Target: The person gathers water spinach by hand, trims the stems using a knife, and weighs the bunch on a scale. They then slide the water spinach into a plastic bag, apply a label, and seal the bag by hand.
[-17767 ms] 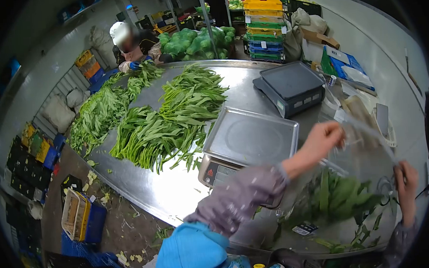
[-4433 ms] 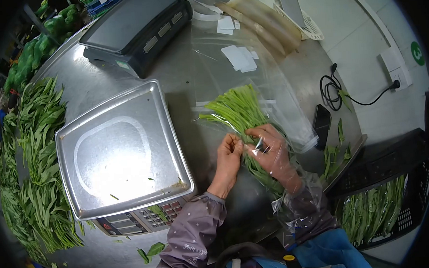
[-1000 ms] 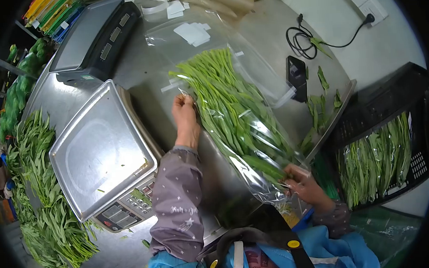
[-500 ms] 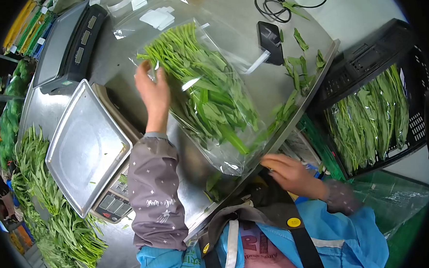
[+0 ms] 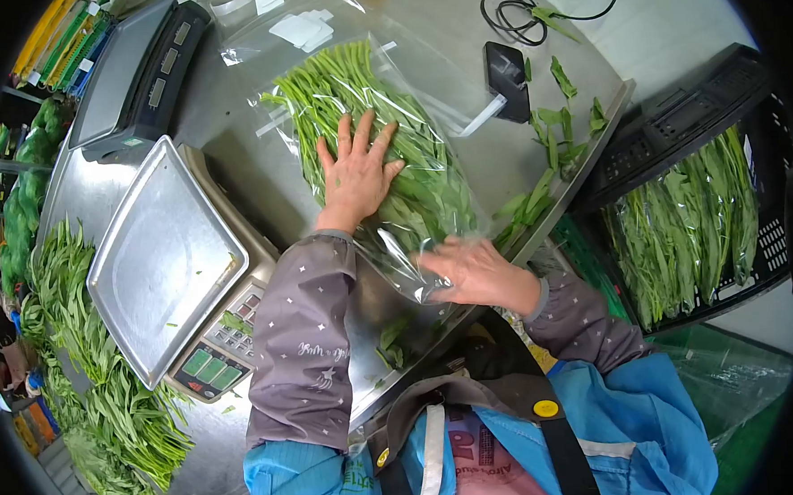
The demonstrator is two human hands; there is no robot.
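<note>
A clear plastic bag of leafy greens (image 5: 420, 179) lies on the metal table, its cut stems toward the top left. Spread flat on the upper part of the bag is my left hand (image 5: 356, 169), fingers apart. My right hand (image 5: 479, 274) rests at the bag's lower end, on the loose plastic, its fingers stretched out and slightly blurred. Left of the bag stands a scale with a steel tray (image 5: 166, 264). White labels (image 5: 302, 30) lie beyond the stems.
Loose greens (image 5: 121, 387) are piled at the left. A second scale (image 5: 128, 78) stands at the upper left. A phone (image 5: 507, 82), a cable (image 5: 515, 22) and stray leaves lie right of the bag. A black crate (image 5: 676, 112) with bagged greens stands at the right.
My left hand has moved from the bag's left edge onto its top and flattened. My right hand has come from the table edge up onto the bag's lower end.
</note>
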